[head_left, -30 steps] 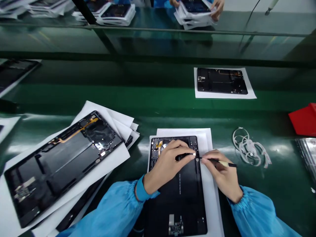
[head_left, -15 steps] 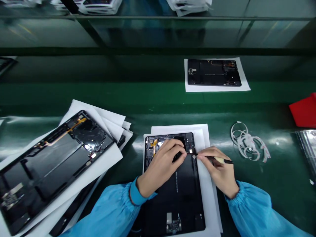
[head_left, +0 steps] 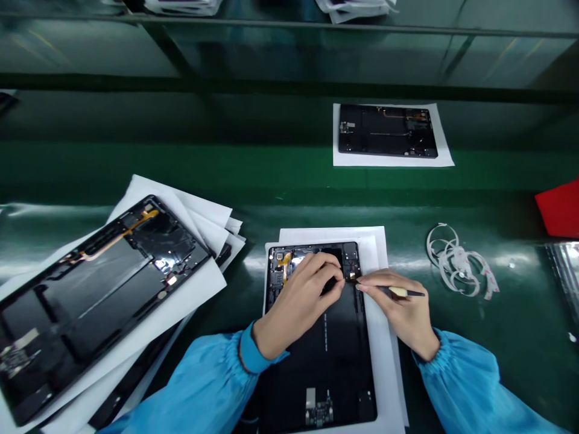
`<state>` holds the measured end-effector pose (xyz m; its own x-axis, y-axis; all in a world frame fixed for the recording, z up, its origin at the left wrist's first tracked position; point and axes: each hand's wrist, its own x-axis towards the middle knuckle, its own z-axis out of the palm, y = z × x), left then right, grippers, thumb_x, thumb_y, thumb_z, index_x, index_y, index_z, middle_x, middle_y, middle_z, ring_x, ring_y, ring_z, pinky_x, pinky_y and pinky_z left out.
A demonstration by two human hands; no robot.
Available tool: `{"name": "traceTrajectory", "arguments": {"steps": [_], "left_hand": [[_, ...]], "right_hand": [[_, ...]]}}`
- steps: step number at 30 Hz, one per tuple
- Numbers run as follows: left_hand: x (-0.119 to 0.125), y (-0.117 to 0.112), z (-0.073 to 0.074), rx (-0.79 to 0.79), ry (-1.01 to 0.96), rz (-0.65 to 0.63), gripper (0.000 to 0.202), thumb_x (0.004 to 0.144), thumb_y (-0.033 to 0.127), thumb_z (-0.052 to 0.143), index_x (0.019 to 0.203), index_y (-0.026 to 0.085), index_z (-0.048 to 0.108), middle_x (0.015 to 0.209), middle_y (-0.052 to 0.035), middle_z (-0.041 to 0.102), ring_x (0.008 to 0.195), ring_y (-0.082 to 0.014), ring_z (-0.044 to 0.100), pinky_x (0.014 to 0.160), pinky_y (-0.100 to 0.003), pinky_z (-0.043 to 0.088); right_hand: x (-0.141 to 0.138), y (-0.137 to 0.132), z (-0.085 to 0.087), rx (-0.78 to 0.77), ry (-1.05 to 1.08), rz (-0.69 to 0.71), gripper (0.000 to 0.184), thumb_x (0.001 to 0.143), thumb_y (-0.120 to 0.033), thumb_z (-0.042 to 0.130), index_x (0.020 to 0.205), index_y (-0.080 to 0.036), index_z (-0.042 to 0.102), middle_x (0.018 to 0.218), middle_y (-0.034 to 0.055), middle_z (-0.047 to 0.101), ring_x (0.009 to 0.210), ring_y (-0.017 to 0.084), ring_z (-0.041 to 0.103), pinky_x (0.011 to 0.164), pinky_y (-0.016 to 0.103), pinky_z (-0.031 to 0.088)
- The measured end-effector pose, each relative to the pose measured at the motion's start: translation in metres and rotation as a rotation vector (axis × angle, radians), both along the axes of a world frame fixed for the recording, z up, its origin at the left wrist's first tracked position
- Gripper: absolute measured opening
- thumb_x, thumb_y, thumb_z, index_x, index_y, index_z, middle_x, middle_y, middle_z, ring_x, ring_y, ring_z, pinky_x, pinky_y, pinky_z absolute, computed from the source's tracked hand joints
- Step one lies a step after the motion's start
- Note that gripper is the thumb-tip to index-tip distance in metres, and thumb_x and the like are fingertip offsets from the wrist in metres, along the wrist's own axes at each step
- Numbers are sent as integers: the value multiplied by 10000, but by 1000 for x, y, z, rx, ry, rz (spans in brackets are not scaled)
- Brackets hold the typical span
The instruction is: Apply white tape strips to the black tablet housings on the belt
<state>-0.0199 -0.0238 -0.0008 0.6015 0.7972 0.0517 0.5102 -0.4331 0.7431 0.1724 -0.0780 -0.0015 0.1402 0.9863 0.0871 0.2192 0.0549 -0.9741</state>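
Note:
An opened black tablet housing [head_left: 337,361] lies on white sheets [head_left: 386,367] in front of me, with small circuit parts and an orange flex cable along its far end. My left hand [head_left: 305,295] rests over its upper part, thumb and fingertips pinched together near the right edge; whatever is between them is too small to make out. In my right hand [head_left: 402,307] is a pair of dark tweezers with a pale grip [head_left: 400,292], held like a pen. The tip touches or nearly touches the housing's right edge, by a small round silver spot.
To the left, another opened tablet housing [head_left: 108,289] lies aslant on stacked sheets. A third housing [head_left: 389,132] sits on paper at the back. Curled white tape strips [head_left: 459,262] lie at right, near a red object [head_left: 561,208]. A shelf edge [head_left: 289,25] crosses the back.
The whole view has shifted slightly. My hands keep nearly the same pose, with the tweezers' tip still at the right edge of the tablet housing.

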Motion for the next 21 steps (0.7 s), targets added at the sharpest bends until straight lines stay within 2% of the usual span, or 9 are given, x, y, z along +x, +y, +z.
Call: {"name": "traceTrajectory", "arguments": {"steps": [9,21], "left_hand": [[1,0,1,-3,-27,0,109,923,108,577,907,215,566,1055,-26,546,1007,-194,534,895,-348,419],[9,4,6,0,-24,25,98,909,113,569,880,206,583,1004,-35,581,939,-207,558,851,-369,455]], "right_hand": [[6,-1,0,37,-57,81,151,841,-93,705,855,-234,755,858,14,765,810,177,720,753,288,579],[15,-5,-3,8,-104,9,79,843,-161,713,793,-219,730,818,29,749,781,193,709,731,322,577]]}}
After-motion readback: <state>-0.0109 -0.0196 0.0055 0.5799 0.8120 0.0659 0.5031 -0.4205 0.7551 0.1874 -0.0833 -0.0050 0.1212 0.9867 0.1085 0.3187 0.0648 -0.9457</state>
